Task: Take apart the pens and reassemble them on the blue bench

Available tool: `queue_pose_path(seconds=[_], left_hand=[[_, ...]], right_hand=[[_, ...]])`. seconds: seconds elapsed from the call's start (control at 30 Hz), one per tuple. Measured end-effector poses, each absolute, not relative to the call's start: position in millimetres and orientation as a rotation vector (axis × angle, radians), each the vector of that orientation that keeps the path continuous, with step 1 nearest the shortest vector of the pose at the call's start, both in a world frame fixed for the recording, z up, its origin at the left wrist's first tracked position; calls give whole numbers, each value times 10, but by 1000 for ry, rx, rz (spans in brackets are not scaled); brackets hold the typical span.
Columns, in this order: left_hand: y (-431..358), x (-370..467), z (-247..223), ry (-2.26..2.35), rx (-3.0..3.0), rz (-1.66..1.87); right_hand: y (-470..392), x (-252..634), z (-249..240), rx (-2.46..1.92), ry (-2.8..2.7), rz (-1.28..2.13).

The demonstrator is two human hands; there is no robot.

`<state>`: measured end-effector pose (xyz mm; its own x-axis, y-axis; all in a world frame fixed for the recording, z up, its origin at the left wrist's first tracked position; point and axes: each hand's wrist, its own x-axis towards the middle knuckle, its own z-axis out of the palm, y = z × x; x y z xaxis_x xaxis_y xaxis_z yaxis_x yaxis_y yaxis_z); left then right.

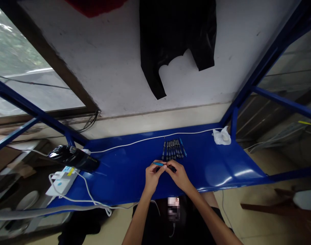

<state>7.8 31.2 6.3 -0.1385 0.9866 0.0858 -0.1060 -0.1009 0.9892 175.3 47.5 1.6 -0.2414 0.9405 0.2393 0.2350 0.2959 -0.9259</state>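
My left hand [154, 171] is closed on a blue pen [158, 164], which lies across its fingers near the table's front half. Right beside it, my right hand [177, 172] pinches a dark piece [172, 168], and the fingertips of both hands meet. Whether the pen and the dark piece are joined is hidden by the fingers. Just beyond the hands, several dark pens [171, 149] lie side by side in a row on the blue table [124, 170]. A blue pen [183, 147] lies tilted at the row's right end.
A black bottle-like object [73, 158] lies at the table's left end near a white power strip [62, 183] with cables. A white cable [135, 143] runs along the back. Crumpled white tissue [222, 136] sits at the back right. A phone [173, 208] rests on my lap.
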Motion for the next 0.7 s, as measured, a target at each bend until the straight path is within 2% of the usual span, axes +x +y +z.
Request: queue_pose_path(seconds=[0.7], left_hand=[[311,84,73,1167,1034,1426]], right_hand=[[498,1751,36,-1086,-1569,1021]])
